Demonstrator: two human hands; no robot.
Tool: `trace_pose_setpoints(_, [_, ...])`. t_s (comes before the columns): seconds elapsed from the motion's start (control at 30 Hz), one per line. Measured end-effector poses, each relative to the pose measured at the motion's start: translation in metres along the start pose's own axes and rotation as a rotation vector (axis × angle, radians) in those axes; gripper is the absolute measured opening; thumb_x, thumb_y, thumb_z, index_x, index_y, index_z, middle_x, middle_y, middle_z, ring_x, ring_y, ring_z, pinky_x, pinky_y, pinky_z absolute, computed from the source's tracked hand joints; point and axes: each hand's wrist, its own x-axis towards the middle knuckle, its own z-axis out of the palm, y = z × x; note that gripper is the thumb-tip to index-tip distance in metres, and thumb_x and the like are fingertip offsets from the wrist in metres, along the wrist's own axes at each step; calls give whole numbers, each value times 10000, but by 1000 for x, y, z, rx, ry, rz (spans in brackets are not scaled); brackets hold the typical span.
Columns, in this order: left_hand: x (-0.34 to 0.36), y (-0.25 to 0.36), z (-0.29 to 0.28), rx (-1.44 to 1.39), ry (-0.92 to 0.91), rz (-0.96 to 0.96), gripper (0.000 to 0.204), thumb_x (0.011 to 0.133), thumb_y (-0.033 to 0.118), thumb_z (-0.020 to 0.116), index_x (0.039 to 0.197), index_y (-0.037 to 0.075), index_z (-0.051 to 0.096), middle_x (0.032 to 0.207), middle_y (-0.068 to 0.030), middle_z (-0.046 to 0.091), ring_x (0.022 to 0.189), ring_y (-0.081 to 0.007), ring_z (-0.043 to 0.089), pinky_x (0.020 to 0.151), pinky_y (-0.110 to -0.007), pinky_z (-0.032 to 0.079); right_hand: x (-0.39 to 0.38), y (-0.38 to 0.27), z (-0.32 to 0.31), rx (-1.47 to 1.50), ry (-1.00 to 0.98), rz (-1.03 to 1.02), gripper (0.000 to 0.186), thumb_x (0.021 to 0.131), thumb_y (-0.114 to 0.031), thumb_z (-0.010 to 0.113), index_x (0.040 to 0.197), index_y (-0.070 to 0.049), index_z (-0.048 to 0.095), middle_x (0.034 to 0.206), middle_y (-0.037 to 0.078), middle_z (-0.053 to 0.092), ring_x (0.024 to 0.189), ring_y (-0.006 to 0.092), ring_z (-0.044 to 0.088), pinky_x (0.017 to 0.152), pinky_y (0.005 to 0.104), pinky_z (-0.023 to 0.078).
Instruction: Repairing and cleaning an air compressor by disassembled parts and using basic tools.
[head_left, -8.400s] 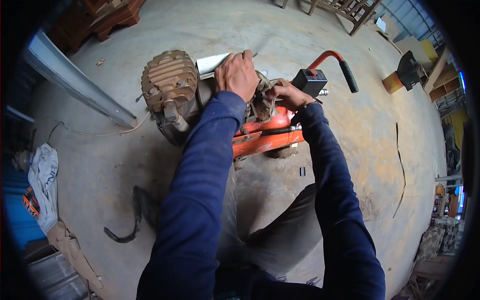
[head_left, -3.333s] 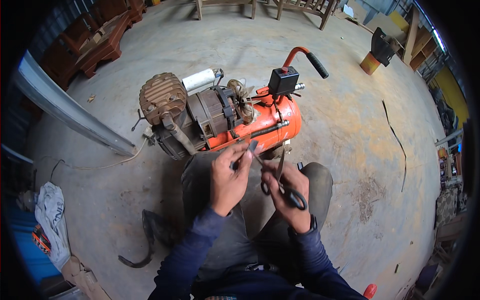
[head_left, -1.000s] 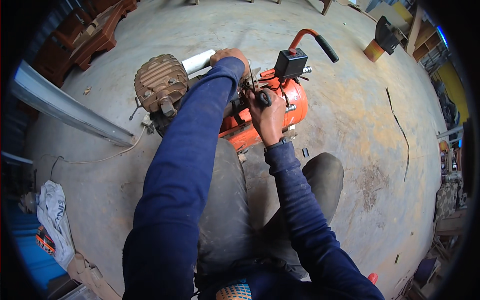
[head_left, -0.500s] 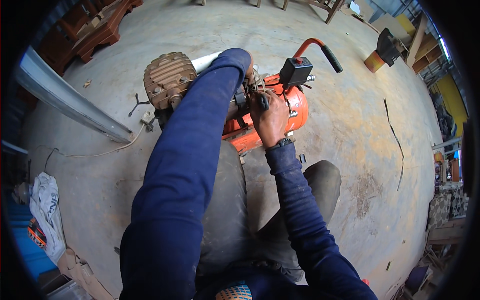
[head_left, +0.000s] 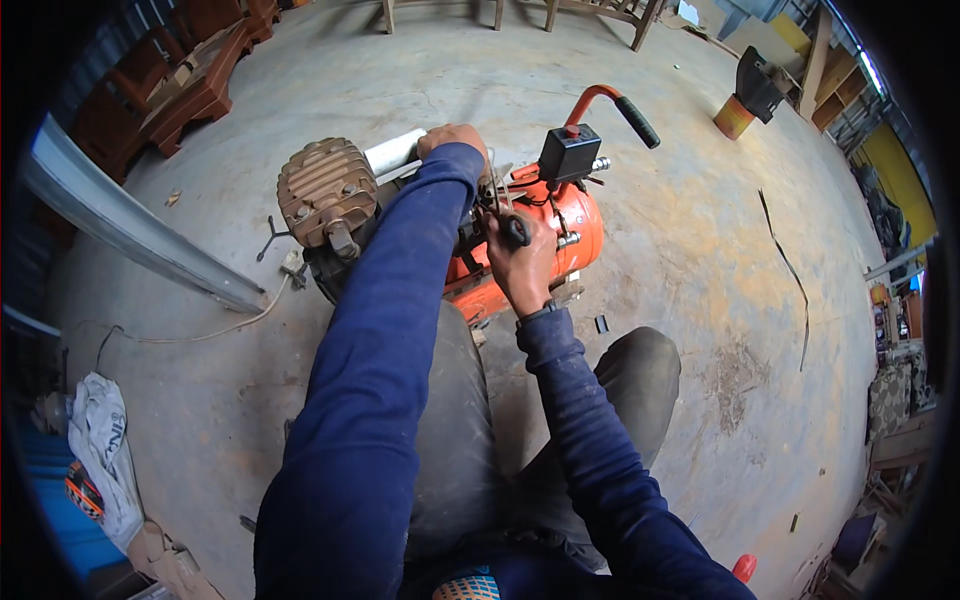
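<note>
Finned head (head_left: 324,185) blocking left, open floor (head_left: 690,250) right

Workshop or storage shed, general. Floor (head_left: 690,230): bare concrete, stained and scuffed. Walling (head_left: 85,90): ribbed metal sheet, beyond the floor's far left corner. Post (head_left: 140,220): one, grey metal, near the floor's left edge. Air compressor (head_left: 575,225): one, orange tank, finned brown head, standing on the floor. Furniture (head_left: 185,90): carved, red-brown wood, far left corner. Wooden legs (head_left: 552,14): several, of pieces at the far edge. Boards (head_left: 815,65): assorted, far right corner. Mixed goods (head_left: 900,320): crowded along the right edge. Cable (head_left: 215,338): pale, loose, left side.
</note>
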Motion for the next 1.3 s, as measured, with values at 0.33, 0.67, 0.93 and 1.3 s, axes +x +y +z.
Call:
trace_pose_setpoints(0.33, [0, -1, -6, 5, -52, 11, 341, 808, 222, 686, 1141, 152, 719, 1232, -91, 665, 1169, -285, 618, 939, -397, 500, 0, -5, -2, -50, -52, -147, 141, 799, -105, 665, 902, -11, 689, 762, 170, 644, 668, 363, 632, 625, 397, 512])
trace_pose_setpoints(0.67, [8, -1, -7, -17, -54, 11, 374, 782, 202, 721, 1151, 140, 715, 1230, -94, 666, 1168, -290, 618, 950, -397, 497, 1, -13, 4, -150, -16, -129, 134, 802, -109, 657, 899, -24, 693, 758, 169, 648, 675, 358, 635, 619, 399, 510])
trace_pose_setpoints(0.93, [-1, -4, -6, -5, -47, 66, 500, 631, 225, 857, 1091, 82, 724, 1186, -156, 671, 1107, -333, 644, 931, -425, 520, 2, -2, -1, 95, 1, -2, 145, 808, -143, 687, 847, -4, 705, 785, 178, 668, 688, 367, 639, 636, 391, 515])
trace_pose_setpoints(1.3, [20, -6, 3, -10, -38, 57, 400, 661, 226, 850, 1032, 113, 752, 1163, -138, 686, 1083, -303, 660, 906, -405, 528, 4, -12, -5, -131, -126, -107, 147, 794, -99, 637, 918, -31, 681, 775, 172, 633, 710, 377, 623, 619, 416, 499])
